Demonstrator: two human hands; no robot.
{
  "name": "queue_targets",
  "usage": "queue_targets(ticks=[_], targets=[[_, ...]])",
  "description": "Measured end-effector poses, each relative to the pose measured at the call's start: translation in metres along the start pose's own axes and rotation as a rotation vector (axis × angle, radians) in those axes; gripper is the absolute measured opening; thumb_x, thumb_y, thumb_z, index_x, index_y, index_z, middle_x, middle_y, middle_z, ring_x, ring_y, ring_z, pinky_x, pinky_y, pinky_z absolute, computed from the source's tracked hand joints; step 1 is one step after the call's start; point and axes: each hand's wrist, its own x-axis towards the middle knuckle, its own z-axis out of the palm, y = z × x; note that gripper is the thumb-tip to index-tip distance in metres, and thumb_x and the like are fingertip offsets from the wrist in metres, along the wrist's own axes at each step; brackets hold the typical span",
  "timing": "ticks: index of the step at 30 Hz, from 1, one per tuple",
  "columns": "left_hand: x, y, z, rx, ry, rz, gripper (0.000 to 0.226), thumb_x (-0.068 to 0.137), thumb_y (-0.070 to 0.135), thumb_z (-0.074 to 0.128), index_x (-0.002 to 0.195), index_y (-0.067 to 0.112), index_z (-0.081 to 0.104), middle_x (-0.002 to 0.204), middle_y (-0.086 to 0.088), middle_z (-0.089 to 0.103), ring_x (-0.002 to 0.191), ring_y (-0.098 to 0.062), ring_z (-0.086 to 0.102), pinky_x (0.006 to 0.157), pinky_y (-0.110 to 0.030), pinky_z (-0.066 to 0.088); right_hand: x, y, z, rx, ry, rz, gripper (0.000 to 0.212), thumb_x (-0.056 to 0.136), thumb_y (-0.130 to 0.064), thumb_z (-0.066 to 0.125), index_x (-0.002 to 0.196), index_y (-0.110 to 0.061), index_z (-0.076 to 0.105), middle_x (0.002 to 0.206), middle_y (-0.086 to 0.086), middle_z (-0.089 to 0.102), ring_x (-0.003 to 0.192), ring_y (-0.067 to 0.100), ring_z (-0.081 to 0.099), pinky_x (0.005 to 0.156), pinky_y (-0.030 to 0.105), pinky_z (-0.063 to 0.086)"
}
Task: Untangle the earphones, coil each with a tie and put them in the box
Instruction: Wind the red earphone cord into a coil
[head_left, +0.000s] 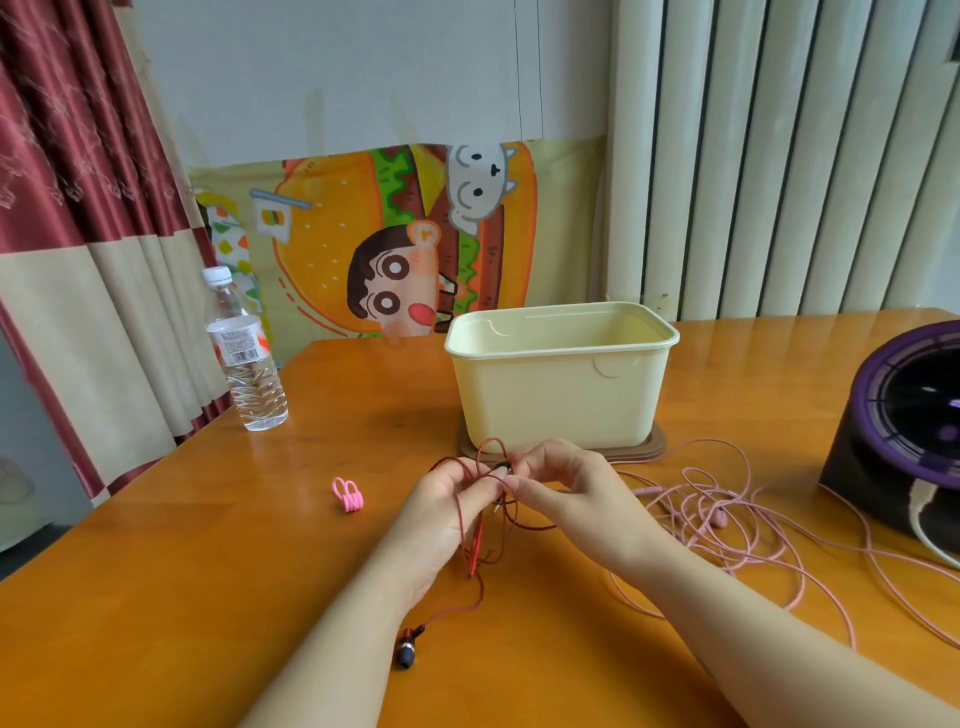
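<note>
Well, I am working on the red earphones (470, 545) first. I think the best way is to go slow and not pull hard, because a hard pull would make the knot tighter. I should hold the big bunch of cord loose and steady in one hand. Then I can find the small end and feed it back through the loop, bit by bit. My left hand (449, 499) has its fingers curled round a few red strands, which run down over my palm. My right hand (566, 478) pinches the cord with thumb and fingertips at a small dark piece near the top of the tangle. A red loop (488, 447) sticks up just above my fingers. Both hands are close together over the table (260, 571). The box (561, 400) stands just behind my hands, open at the top, and I can't see its bottom from here. The pink earphones (727, 519) lie in a loose messy heap on the table to the right of my right hand, and some loops run close by my right arm. The pink ties (347, 493) sit on the table to the left of my left hand, apart from it. One red earbud (408, 647) lies on the table by my left forearm.
</note>
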Motion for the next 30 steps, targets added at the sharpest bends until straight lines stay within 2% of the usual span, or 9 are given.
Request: queue_targets(ticks=[3,7,11,14,18,21,24,28,30], targets=[[0.001,-0.005,0.000,0.061,-0.032,-0.026,0.023,0.086,0.031,0.064,0.097,0.011,0.062,0.051,0.018,0.055,0.045,0.002,0.046,0.051,-0.016,0.033,-0.001,-0.003,-0.002,0.026,-0.048,-0.004,0.010,0.087,-0.023,0.066,0.083,-0.015,0.069,0.091,-0.001,0.071,0.089,0.006,0.064,0.083,0.020,0.048],[0.001,-0.002,0.001,0.005,-0.053,-0.016,0.009,0.090,0.017,0.061,0.096,0.011,0.060,0.056,0.017,0.060,0.042,0.005,0.049,0.045,-0.007,0.035,-0.001,-0.004,-0.002,0.095,-0.069,0.020,0.007,0.088,-0.020,0.065,0.091,-0.017,0.071,0.091,0.000,0.073,0.089,0.011,0.067,0.086,0.026,0.052],[0.002,-0.002,-0.001,-0.129,0.017,-0.042,0.010,0.094,0.011,0.054,0.103,0.011,0.060,0.065,0.007,0.066,0.038,-0.001,0.032,0.042,-0.013,0.028,-0.001,-0.001,-0.006,0.106,-0.113,0.068,0.009,0.086,-0.019,0.068,0.095,-0.018,0.070,0.085,0.000,0.068,0.079,0.014,0.066,0.080,0.033,0.056],[0.005,-0.002,-0.005,-0.262,0.050,-0.052,0.012,0.096,0.013,0.050,0.098,0.008,0.061,0.064,0.006,0.065,0.039,-0.001,0.029,0.043,-0.014,0.026,-0.002,-0.002,-0.006,0.122,-0.143,0.110,0.004,0.089,-0.011,0.063,0.089,-0.011,0.067,0.078,0.003,0.062,0.069,0.010,0.063,0.070,0.026,0.056],[0.004,0.000,-0.010,-0.349,0.004,-0.066,0.030,0.099,0.021,0.040,0.095,0.009,0.067,0.065,0.002,0.062,0.040,-0.003,0.028,0.043,-0.014,0.026,0.000,-0.003,-0.006,0.146,-0.106,0.127,0.014,0.091,-0.011,0.058,0.082,-0.017,0.066,0.072,-0.001,0.062,0.071,0.012,0.059,0.078,0.033,0.053],[0.003,0.002,-0.009,-0.414,-0.089,-0.125,0.039,0.098,0.032,0.036,0.102,0.010,0.067,0.075,-0.006,0.067,0.039,-0.003,0.027,0.045,-0.015,0.026,0.000,-0.005,-0.004,0.193,-0.098,0.116,0.006,0.091,-0.024,0.062,0.096,-0.022,0.064,0.094,-0.010,0.069,0.091,0.008,0.065,0.082,0.027,0.052],[0.003,0.001,-0.009,-0.486,-0.180,-0.174,0.052,0.087,0.049,0.039,0.111,0.010,0.064,0.073,-0.007,0.067,0.039,-0.005,0.028,0.050,-0.020,0.023,-0.001,-0.004,-0.001,0.170,-0.174,0.068,0.020,0.086,-0.026,0.068,0.105,-0.029,0.064,0.109,-0.011,0.069,0.101,0.004,0.064,0.087,0.023,0.051],[0.002,0.000,-0.009,-0.466,-0.298,-0.232,0.063,0.094,0.057,0.019,0.121,0.014,0.058,0.074,-0.005,0.068,0.040,-0.006,0.025,0.042,-0.019,0.022,-0.002,-0.003,0.000,-0.033,-0.128,0.022,0.006,0.088,-0.017,0.065,0.085,-0.022,0.065,0.082,-0.009,0.066,0.071,0.005,0.059,0.072,0.020,0.049],[0.003,-0.001,-0.011,-0.420,-0.276,-0.226,0.069,0.094,0.060,0.013,0.120,0.015,0.059,0.083,-0.009,0.072,0.040,-0.006,0.025,0.041,-0.018,0.023,-0.002,-0.002,-0.002,-0.027,-0.077,0.043,0.013,0.090,-0.014,0.061,0.077,-0.019,0.063,0.070,-0.007,0.064,0.063,0.008,0.057,0.065,0.021,0.049]])
